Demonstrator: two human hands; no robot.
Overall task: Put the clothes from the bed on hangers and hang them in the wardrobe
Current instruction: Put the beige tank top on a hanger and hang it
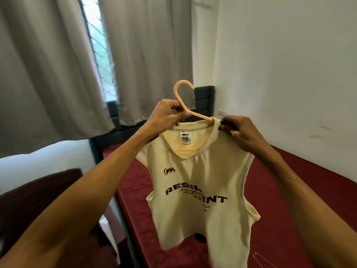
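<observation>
- Up in the air over the bed (289, 190) with the cream sleeveless top (199, 182) — clear of the red cover, hem dangling free.
- Gripping the peach hanger (201, 116) just under its hook with the left hand (168, 115), fingers curled tight round the neck.
- Pinching the top's shoulder beside the collar with the right hand (241, 130), thumb and fingertips closed on the fabric.
- Threaded already, by the look of it: one hanger arm slipping under the collar on the right hand's side, lower bar showing through the neck opening.
- Cannot tell about the other shoulder, hidden behind the left hand.
- Judging this garment close to hung on its hanger — only that pinched shoulder left to seat and smooth.
- Then off to the wardrobe, nowhere in view, so no hanging done with this one yet.
- Lying on the cover at bottom right: a thin spare hanger (264, 260), hinting at more clothes to come.
- Peeking out under the hem: a small dark thing (200, 236), too hidden to name.
</observation>
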